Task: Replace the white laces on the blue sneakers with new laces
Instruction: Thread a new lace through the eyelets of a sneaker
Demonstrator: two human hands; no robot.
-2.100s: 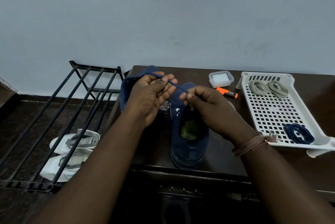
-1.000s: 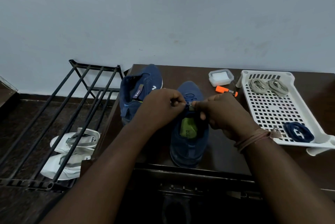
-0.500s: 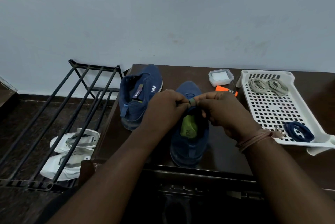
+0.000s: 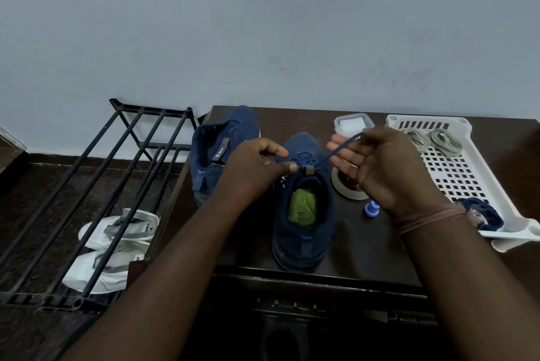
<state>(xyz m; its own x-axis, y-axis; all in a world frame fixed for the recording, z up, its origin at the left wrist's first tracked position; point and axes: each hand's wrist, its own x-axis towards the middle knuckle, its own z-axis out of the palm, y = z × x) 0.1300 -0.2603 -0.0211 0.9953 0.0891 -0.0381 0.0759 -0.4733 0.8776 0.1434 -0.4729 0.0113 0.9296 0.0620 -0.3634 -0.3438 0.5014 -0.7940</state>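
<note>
At a dark table, the right hand (image 4: 388, 168) pinches a blue lace (image 4: 340, 150) drawn taut from the near blue sneaker (image 4: 304, 214) while the left hand (image 4: 257, 168) pinches at its top eyelets; a hard tug could unthread it.

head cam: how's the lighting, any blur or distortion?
Head view: dim, flat light, no glare; the blue lace and sneaker nearly merge in tone with the dark table. Right hand and left hand are slightly soft. Wide-angle bending shows on the rack bars and the arms.
</note>
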